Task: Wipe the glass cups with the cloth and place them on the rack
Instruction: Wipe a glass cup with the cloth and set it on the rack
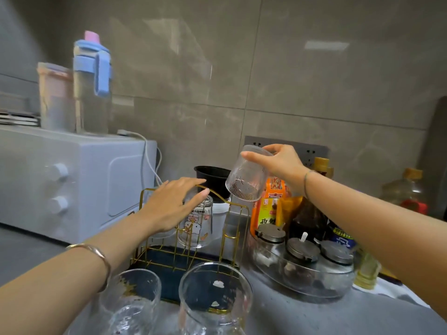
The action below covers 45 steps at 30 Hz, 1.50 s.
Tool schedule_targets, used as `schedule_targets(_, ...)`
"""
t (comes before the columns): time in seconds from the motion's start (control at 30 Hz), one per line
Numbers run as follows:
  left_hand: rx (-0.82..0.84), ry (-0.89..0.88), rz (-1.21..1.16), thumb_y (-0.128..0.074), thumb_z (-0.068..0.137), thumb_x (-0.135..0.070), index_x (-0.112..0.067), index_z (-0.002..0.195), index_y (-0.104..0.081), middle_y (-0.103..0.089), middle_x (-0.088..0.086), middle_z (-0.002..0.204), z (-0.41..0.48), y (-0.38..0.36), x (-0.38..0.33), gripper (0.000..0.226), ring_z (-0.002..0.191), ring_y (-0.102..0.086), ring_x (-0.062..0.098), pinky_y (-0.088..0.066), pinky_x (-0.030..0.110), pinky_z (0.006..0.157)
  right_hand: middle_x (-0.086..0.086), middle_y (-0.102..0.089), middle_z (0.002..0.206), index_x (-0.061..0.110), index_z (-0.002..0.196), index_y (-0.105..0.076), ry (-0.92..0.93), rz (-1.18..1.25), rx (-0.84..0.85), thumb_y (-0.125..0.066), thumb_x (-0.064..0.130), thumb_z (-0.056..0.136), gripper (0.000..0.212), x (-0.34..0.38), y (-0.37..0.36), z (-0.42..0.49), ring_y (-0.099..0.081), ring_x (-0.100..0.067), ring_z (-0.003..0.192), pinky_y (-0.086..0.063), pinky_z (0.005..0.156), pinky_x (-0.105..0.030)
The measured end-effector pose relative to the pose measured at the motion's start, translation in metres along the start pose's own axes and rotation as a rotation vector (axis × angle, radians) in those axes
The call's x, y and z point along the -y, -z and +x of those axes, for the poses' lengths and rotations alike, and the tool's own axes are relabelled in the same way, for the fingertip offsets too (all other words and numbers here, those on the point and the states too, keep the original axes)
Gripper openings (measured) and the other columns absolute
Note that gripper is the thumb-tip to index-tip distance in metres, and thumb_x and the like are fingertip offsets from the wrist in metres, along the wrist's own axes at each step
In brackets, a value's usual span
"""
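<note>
Head cam: right hand [281, 163] fingers wrap the base of a ribbed glass cup [248, 175], held upside down and tilted, mouth aimed down-left at the gold wire rack [191, 238], hovering just above its back right corner. Left hand [173, 204] is spread flat, gripping nothing, resting over the printed cup [197, 223] already inverted on a peg. Two more glass cups [131, 301] sit upright and empty at the rack's near edge. No cloth visible, so I'd guess the ribbed one goes on a free right-side peg
</note>
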<state>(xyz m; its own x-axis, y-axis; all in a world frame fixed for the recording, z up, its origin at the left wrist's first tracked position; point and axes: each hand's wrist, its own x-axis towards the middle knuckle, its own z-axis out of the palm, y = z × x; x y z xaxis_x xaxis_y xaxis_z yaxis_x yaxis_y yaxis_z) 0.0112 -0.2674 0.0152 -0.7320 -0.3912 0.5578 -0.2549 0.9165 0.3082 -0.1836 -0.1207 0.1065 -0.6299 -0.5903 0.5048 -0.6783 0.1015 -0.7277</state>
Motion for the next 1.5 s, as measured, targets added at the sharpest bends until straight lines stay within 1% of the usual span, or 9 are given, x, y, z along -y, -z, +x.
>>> schedule_targets(0.27,-0.013,-0.006,0.01,-0.017,0.085,-0.067,-0.03,0.141,-0.041,-0.045,-0.004,0.146,0.001,-0.001,-0.002,0.072,0.133,-0.041,0.015,-0.028,0.036,0.11,0.0,-0.057,0.098,0.015,0.105,-0.053,-0.158,-0.056,0.184,-0.079,0.054,0.063,0.062,-0.025,-0.029,-0.003,-0.058,-0.014,0.087,-0.056,0.082,-0.034)
schedule_targets(0.43,-0.02,-0.003,0.044,-0.009,0.076,-0.078,-0.032,0.141,-0.041,-0.046,-0.004,0.145,0.002,-0.004,0.003,0.086,0.132,-0.042,0.017,-0.031,0.037,0.108,0.0,-0.06,0.103,0.008,0.121,-0.055,-0.212,-0.067,0.354,-0.078,0.051,0.068,0.072,-0.041,-0.04,-0.012,-0.06,-0.01,0.086,-0.052,0.058,-0.019)
schedule_targets(0.6,-0.028,0.003,0.066,-0.008,0.074,-0.079,-0.033,0.141,-0.041,-0.047,-0.005,0.143,0.003,-0.006,0.004,0.088,0.131,-0.043,0.018,-0.032,0.037,0.107,0.001,-0.059,0.097,0.011,0.109,-0.056,-0.252,-0.066,0.456,-0.078,0.043,0.07,0.054,-0.051,-0.049,-0.015,-0.057,-0.008,0.085,-0.05,0.06,-0.02)
schedule_targets(0.9,-0.032,-0.001,0.08,-0.009,0.073,-0.079,-0.033,0.14,-0.04,-0.048,-0.004,0.141,0.003,-0.006,0.005,0.087,0.129,-0.045,0.017,-0.034,0.035,0.104,-0.004,-0.059,0.109,0.019,0.105,-0.051,-0.252,-0.098,0.498,-0.078,0.052,0.064,0.059,-0.057,-0.052,-0.016,-0.06,-0.018,0.099,-0.055,0.076,-0.029)
schedule_targets(1.03,-0.031,0.002,0.081,-0.01,0.073,-0.079,-0.033,0.14,-0.04,-0.049,-0.004,0.14,0.003,-0.006,0.006,0.087,0.128,-0.045,0.018,-0.034,0.035,0.104,-0.01,-0.059,0.105,0.009,0.099,-0.05,-0.227,-0.09,0.504,-0.075,0.052,0.068,0.058,-0.056,-0.054,-0.02,-0.058,-0.019,0.089,-0.051,0.071,-0.028)
schedule_targets(1.2,-0.031,0.002,0.089,-0.01,0.073,-0.08,-0.033,0.139,-0.041,-0.049,-0.004,0.139,0.005,-0.008,0.007,0.086,0.126,-0.046,0.017,-0.035,0.035,0.102,-0.014,-0.046,0.092,0.017,0.074,-0.041,-0.206,-0.125,0.531,-0.067,0.052,0.078,0.044,-0.053,-0.054,-0.023,-0.047,-0.015,0.071,-0.041,0.055,-0.018)
schedule_targets(1.3,-0.032,0.004,0.088,-0.011,0.073,-0.079,-0.033,0.139,-0.041,-0.05,-0.004,0.137,0.005,-0.008,0.007,0.086,0.125,-0.047,0.017,-0.035,0.034,0.101,-0.01,-0.048,0.095,0.011,0.094,-0.047,-0.237,-0.157,0.535,-0.064,0.059,0.076,0.053,-0.054,-0.054,-0.021,-0.049,-0.009,0.07,-0.045,0.055,-0.018)
schedule_targets(1.4,-0.03,0.006,0.087,-0.01,0.073,-0.08,-0.033,0.138,-0.042,-0.051,-0.004,0.136,0.004,-0.007,0.007,0.086,0.124,-0.047,0.017,-0.036,0.034,0.101,-0.005,-0.052,0.12,0.014,0.128,-0.041,-0.279,-0.167,0.571,-0.063,0.069,0.069,0.084,-0.058,-0.054,-0.019,-0.058,-0.015,0.096,-0.052,0.063,-0.023)
schedule_targets(1.5,-0.022,0.007,0.084,-0.01,0.073,-0.079,-0.033,0.139,-0.041,-0.05,-0.004,0.137,0.004,-0.006,0.006,0.086,0.126,-0.046,0.018,-0.035,0.034,0.102,-0.006,-0.053,0.129,0.015,0.134,-0.042,-0.308,-0.119,0.609,-0.063,0.07,0.065,0.09,-0.06,-0.054,-0.018,-0.056,-0.02,0.11,-0.054,0.073,-0.027)
